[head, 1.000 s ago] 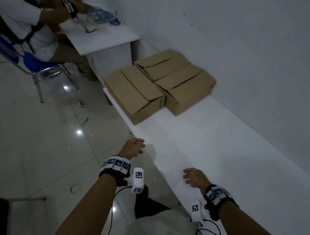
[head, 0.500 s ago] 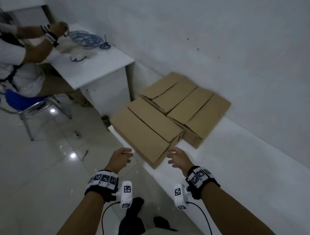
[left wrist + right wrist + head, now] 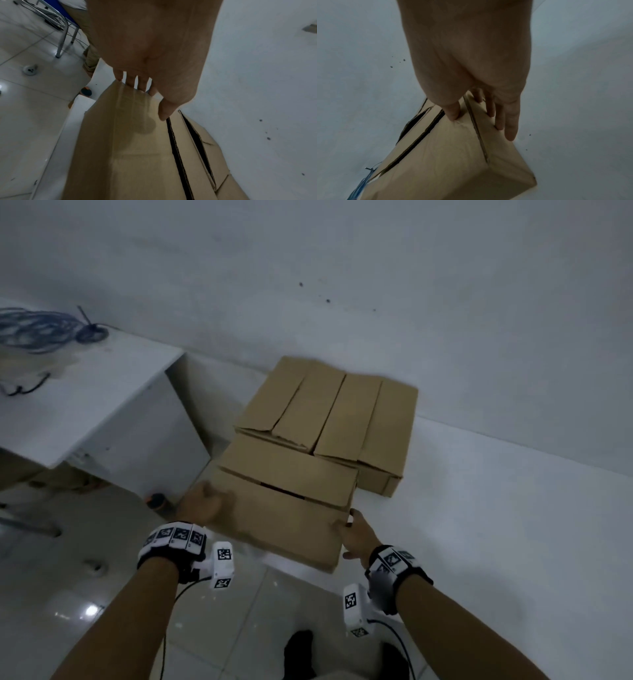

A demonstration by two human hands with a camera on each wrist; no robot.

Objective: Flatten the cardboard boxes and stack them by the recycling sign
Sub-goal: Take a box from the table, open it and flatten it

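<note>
The nearest box [image 3: 284, 508] lies at the front edge of the white ledge [image 3: 496, 525]. My left hand [image 3: 202, 505] clasps its left end, my right hand [image 3: 356, 534] its right end, thumbs over the top. I should lift evenly, because the top flaps [image 3: 291, 474] seem unsealed.

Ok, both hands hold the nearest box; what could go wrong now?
The near box, held by the left hand and right hand, has unsealed top flaps with a gap; they may swing open when tilted. It lies close against a rear box; pulling may drag that. A small container on the floor could be hit if the box slips.
</note>
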